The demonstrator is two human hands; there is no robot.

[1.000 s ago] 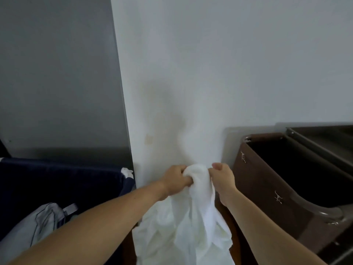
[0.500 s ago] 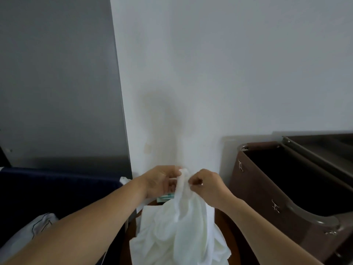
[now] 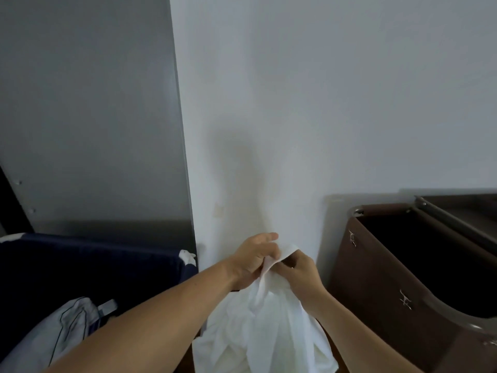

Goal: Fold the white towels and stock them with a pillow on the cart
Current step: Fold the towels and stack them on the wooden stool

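In the head view, two hands meet at lower centre of the frame: the left hand (image 3: 254, 261) and right hand (image 3: 301, 274) each pinch the top edge of one white towel (image 3: 263, 327) with curled fingers, the cloth hanging crumpled below. One brown cart bin (image 3: 382, 286) stands at lower right, one dark blue bin (image 3: 88, 265) at lower left.

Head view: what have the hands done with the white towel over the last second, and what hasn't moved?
The left hand and right hand went from bunching the crumpled white cloth towel in closed fists to pinching a flat edge between them, with the left fingers now more extended. Neither let go; the towel still hangs below. The brown open-topped cart bin and dark blue fabric hamper stayed put.
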